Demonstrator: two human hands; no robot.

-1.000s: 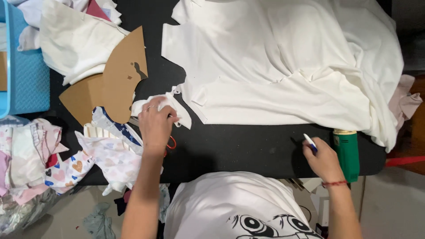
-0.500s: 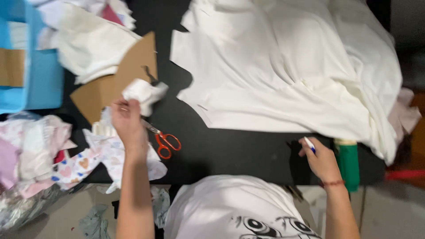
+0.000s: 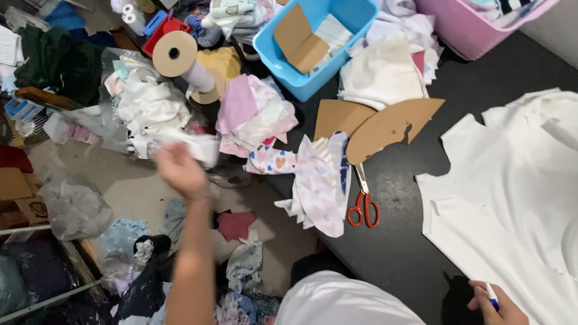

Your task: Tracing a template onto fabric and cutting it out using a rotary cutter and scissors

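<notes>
Packages, labels, signs and screens noted as follows. One small box, blue and white, lies at the far left edge on the cluttered floor, beside dark green cloth; its print is too small to tell. Clear plastic bags lie crumpled on the floor left of centre, whitish and translucent, contents unclear. A further clear plastic wrapper sits under the white fabric heap near the cardboard roll. No signs or screens are in view.
</notes>
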